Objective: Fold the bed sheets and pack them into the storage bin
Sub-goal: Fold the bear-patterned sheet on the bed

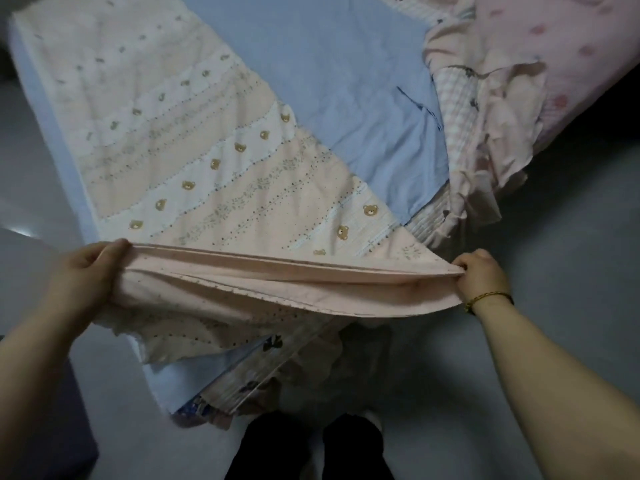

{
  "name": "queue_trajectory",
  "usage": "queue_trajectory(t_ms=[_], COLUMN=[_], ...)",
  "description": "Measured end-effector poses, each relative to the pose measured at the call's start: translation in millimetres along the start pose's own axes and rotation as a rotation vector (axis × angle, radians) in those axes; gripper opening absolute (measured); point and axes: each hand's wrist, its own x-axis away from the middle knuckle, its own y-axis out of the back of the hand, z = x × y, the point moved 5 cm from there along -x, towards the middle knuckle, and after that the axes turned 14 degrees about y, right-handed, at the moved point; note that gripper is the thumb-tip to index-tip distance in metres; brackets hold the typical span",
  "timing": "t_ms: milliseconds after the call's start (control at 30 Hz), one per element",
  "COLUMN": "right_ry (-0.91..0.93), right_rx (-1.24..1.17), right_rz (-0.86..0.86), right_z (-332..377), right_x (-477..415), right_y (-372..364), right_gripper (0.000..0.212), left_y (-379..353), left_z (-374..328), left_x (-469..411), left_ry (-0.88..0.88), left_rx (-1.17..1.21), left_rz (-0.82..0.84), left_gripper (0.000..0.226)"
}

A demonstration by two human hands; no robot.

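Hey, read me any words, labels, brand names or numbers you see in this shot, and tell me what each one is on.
No readable text anywhere in this view.
bear-print sheet: only bears, dots and sprigs, no letters.
blue sheet: plain, no label showing.
pink bedding pile: blotchy motifs, no words.
blue-printed patch at the bed's near corner: too blurred to tell whether it holds text.

Readable text: none that I can make out anywhere.
bear-print sheet (pixel 214 164) in my grip: bears, flowers and dots only, no words.
clear wrapping (pixel 242 382) below it: blue markings, too blurred to read.
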Motion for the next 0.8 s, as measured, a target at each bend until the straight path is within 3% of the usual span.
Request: queue_trajectory(t_ms=[100, 233, 300, 467, 567, 667, 733, 800], right_ry=[-0.025, 0.017, 0.059, 0.079, 0.062, 0.177, 0.233, 0.282], right_rx=[-0.026, -0.147, -0.209, -0.248, -0.323, -0.311, -0.311, -0.278], right_rz=[-0.023, -0.068, -0.034, 0.096, 0.051, -0.018, -0.035, -0.021], right_z=[-10, -3, 10, 15, 5, 20, 35, 44], right_x=[10, 30, 43, 70, 82, 91, 102, 116], right_y=[18, 26, 26, 33, 64, 98, 114, 123], right_gripper=[0.036, 0.031, 0.028, 0.03, 0.031, 0.034, 0.034, 0.034], left_y=[0, -17, -27, -26, -10, 14, 30, 46], left_z=[24, 66, 80, 120, 154, 167, 167, 167], left_x=[24, 58, 86, 141, 180, 205, 220, 239], left_ry=[0.112, 0.381, 0.391, 0.174, 0.025, -0.105, -0.131, -0.294], left_rx=[0.053, 0.104, 0.096, -0.133, -0.636, -0.715, -0.672, -0.583], left_rz=[0.029, 0.097, 0.121, 0.242, 0.287, 0.105, 0.01, -0.164], left_gripper=[0.029, 0.05, 0.044, 0.037, 0.023, 0.004, 0.018, 0.019])
